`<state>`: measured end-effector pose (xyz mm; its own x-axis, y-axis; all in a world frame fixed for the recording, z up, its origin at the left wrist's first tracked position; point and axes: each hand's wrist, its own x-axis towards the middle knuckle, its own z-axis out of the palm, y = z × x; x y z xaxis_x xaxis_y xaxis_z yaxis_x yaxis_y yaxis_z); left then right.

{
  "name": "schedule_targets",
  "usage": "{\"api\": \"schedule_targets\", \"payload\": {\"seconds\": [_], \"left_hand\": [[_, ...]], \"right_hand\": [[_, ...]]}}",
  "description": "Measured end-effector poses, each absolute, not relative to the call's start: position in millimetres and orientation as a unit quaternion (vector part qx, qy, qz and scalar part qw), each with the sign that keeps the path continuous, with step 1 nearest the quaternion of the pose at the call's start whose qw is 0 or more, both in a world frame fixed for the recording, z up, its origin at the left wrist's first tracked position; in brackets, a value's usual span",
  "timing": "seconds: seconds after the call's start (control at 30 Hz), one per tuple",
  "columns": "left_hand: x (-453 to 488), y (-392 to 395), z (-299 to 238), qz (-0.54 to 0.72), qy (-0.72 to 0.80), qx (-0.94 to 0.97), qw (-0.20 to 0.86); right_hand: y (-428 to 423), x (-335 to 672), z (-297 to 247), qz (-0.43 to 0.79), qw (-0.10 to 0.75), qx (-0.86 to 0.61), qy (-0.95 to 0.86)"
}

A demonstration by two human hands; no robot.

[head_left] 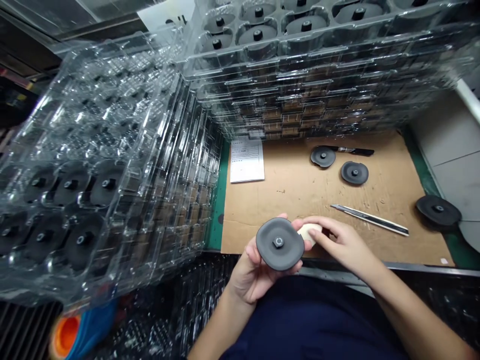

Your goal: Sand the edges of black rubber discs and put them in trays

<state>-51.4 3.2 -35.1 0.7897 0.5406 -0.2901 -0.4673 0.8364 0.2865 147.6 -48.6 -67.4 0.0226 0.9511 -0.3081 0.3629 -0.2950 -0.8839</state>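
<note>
My left hand (249,277) grips a dark grey rounded disc (280,243) by its edge, with the small raised hub at its centre facing up. At the disc's right edge, my right hand (343,245) pinches a small cream-coloured block (309,234), perhaps an eraser or sponge. The block sits close against the disc; whether it presses on it is hard to tell. Both hands are over the front edge of a cardboard sheet (292,200). A cutter knife (369,220) lies on the cardboard to the right of my right hand.
Farther back lie two similar discs (354,173), a black marker (352,150) and a printed paper (247,161). Another dark disc (438,211) is at the right edge. Stacked clear plastic trays (300,75) rise behind, and more trays (157,165) stand at left. An orange-and-blue roll (80,330) is lower left.
</note>
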Motion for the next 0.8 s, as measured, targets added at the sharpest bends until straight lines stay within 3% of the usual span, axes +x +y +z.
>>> {"api": "schedule_targets", "payload": {"seconds": [0.3, 0.47, 0.57, 0.67, 0.8], "left_hand": [[-50.3, 1.9, -34.8, 0.268, 0.199, 0.126, 0.934], [-40.7, -0.8, -28.2, 0.293, 0.282, 0.164, 0.899], [-34.7, -3.7, -26.8, 0.332, 0.348, 0.203, 0.853], [-34.5, -3.9, -28.4, 0.359, 0.356, 0.239, 0.829], [-33.9, -4.5, -27.8, 0.379, 0.372, 0.247, 0.810]], "right_hand": [[-62.3, 130.2, -82.8, 0.493, 0.319, -0.634, -0.503], [-54.7, 138.8, -31.9, 0.328, 0.409, -0.705, -0.478], [-51.5, 125.7, 2.1, 0.238, 0.450, -0.617, -0.600], [-49.3, 111.2, 15.7, 0.238, 0.432, -0.504, -0.709], [-40.1, 104.7, 18.1, 0.264, 0.380, -0.481, -0.745]]}}
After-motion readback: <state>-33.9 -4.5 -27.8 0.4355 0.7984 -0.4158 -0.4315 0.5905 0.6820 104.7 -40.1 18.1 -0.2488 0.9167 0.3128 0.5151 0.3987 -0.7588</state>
